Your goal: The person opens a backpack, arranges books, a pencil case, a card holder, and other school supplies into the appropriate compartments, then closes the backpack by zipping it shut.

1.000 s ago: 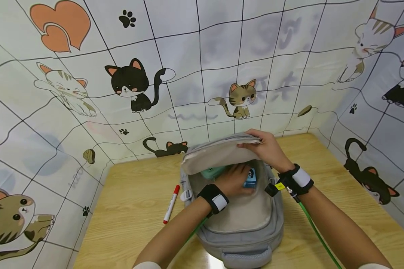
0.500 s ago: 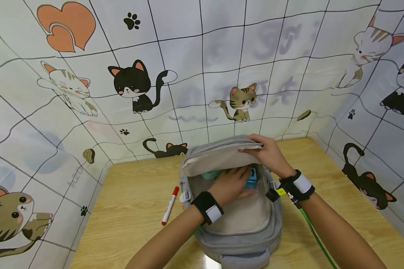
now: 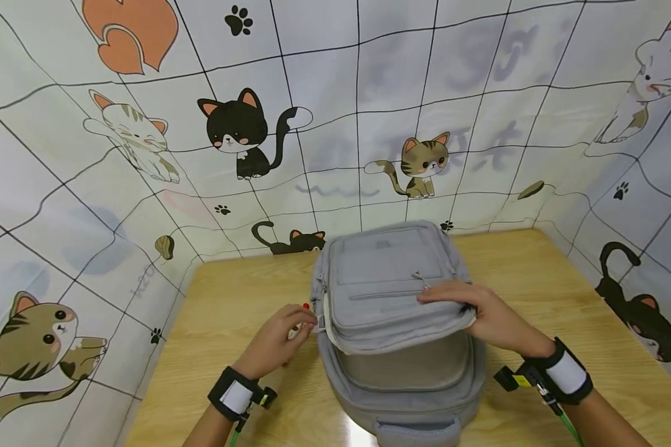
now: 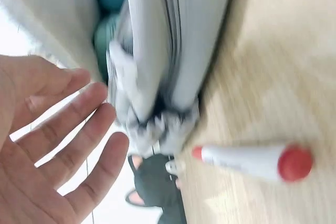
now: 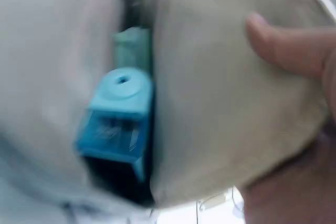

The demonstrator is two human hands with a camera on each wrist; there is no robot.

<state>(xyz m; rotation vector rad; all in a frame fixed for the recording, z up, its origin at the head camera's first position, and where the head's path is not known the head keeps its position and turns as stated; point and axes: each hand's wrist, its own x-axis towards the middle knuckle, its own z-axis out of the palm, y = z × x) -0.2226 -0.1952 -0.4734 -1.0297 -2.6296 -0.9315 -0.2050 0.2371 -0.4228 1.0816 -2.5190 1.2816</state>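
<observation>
A grey backpack lies on the table, its front flap folded partly down over the opening. My right hand grips the flap's right edge, fingers on the outside and thumb on the beige lining. My left hand is beside the bag's left edge, fingers loosely extended and nothing in them. Inside, a blue pencil sharpener with a round holed face sits in front of a green item. A white marker with red ends lies left of the bag, mostly hidden by my left hand in the head view.
The bag stands on a wooden table against a wall covering printed with cats and grid lines. A carry handle is at the bag's near end.
My left hand has come out of the bag and moved left to its side. My right hand has brought the flap down toward me, covering the items inside from the head view.
</observation>
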